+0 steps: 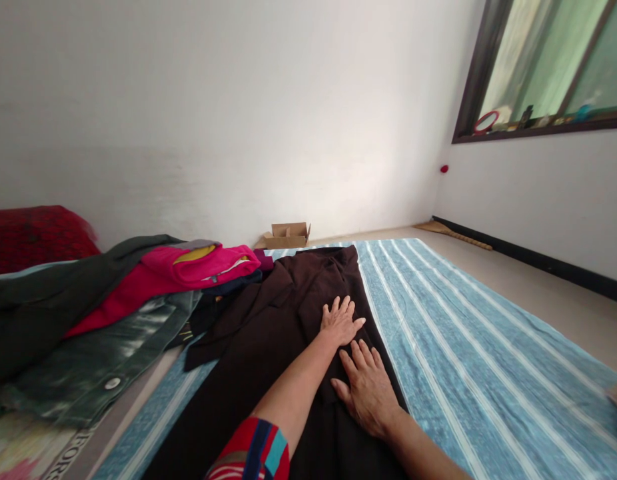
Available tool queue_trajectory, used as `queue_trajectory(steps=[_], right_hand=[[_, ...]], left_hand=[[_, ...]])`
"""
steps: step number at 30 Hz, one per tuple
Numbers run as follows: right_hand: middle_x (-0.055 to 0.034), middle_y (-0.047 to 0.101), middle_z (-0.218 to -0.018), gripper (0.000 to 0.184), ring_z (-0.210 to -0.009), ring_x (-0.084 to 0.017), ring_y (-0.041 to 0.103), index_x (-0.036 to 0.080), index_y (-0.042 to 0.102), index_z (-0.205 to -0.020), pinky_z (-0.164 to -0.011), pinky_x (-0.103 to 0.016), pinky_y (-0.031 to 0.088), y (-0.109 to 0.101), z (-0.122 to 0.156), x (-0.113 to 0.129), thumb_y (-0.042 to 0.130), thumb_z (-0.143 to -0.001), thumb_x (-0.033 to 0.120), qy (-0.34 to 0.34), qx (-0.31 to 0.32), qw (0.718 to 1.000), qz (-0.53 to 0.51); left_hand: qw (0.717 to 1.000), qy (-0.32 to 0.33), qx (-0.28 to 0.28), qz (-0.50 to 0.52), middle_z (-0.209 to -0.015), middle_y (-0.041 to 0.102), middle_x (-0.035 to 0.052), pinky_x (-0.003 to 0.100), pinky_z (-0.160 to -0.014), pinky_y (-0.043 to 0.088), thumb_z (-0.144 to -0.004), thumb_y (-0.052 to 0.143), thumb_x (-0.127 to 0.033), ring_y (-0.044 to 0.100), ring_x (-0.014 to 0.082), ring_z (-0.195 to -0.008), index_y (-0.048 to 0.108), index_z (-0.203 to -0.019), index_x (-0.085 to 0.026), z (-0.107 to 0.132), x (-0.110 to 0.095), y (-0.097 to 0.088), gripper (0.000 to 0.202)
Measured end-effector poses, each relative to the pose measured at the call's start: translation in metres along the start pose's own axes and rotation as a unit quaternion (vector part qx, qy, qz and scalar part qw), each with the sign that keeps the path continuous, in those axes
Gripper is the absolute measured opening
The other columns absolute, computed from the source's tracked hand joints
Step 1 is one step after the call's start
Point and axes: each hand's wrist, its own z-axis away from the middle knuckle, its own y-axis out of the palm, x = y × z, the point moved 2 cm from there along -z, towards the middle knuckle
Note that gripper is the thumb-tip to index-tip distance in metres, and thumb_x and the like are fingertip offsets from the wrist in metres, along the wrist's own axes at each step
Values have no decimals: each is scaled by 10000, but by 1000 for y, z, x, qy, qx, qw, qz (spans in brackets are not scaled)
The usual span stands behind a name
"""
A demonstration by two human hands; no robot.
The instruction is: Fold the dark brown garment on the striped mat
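Observation:
A dark brown, nearly black garment point(258, 347) lies spread lengthwise on a blue and white striped sheet point(453, 333). Its kind is hard to make out; a sleeve-like flap reaches out to the left. My left hand point(340, 321) rests flat on the cloth near its right side, fingers spread. Just below and to the right, my right hand point(368, 387) also lies palm down on the garment with the fingers apart. Neither hand grips the fabric.
Left of the garment is a pile of clothes with a pink garment point(208, 267) and dark green denim point(103, 373). A red bundle point(38, 237) sits behind it. A cardboard box point(288, 236) stands by the wall. A straw broom point(453, 231) lies on the floor under the window point(543, 67).

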Motion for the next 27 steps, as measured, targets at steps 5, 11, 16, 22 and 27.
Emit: queue_trajectory(steps=[5, 11, 16, 22, 27], right_hand=[[-149, 349, -1422, 562, -1333, -328, 240, 189, 430, -1346, -1068, -515, 205, -1, 0, 1, 322, -896, 508, 1, 0, 1000, -2], [-147, 356, -1419, 561, -1331, -328, 246, 190, 433, -1344, -1068, -515, 208, 0, -1, 0, 321, -895, 508, 1, -2, 1000, -2], [-146, 362, -1416, 573, -1330, -329, 249, 191, 435, -1342, -1068, -520, 210, 1, -1, 0, 320, -892, 525, 1, -5, 1000, -5], [-136, 358, -1420, 557, -1333, -325, 243, 198, 433, -1343, -1065, -522, 213, 2, -1, -1, 317, -898, 512, 0, -7, 1000, -1], [-148, 343, -1425, 577, -1335, -323, 236, 196, 426, -1348, -1070, -510, 209, 2, -1, -1, 298, -896, 530, 3, 3, 1000, -1]], left_hand=[[1000, 3, 6, -1, -1518, 142, 16, 598, -1057, 115, -849, 166, -609, 62, 292, -1384, 270, -1409, -243, -1, 1, 2, 677], [1000, -3, 21, 2, -1517, 142, 17, 601, -1058, 114, -841, 145, -628, 53, 294, -1385, 257, -1416, -244, -3, 2, 1, 700], [1000, -4, 23, 3, -1516, 138, 16, 610, -1057, 110, -837, 131, -636, 53, 297, -1384, 253, -1419, -236, -4, 2, 2, 717], [1000, -2, 12, 2, -1514, 149, 26, 609, -1059, 97, -841, 121, -630, 55, 290, -1385, 251, -1420, -224, -5, 3, 5, 720], [1000, -2, 15, 6, -1515, 139, 36, 610, -1060, 91, -843, 124, -628, 56, 296, -1384, 248, -1422, -208, -4, 3, 5, 726]])
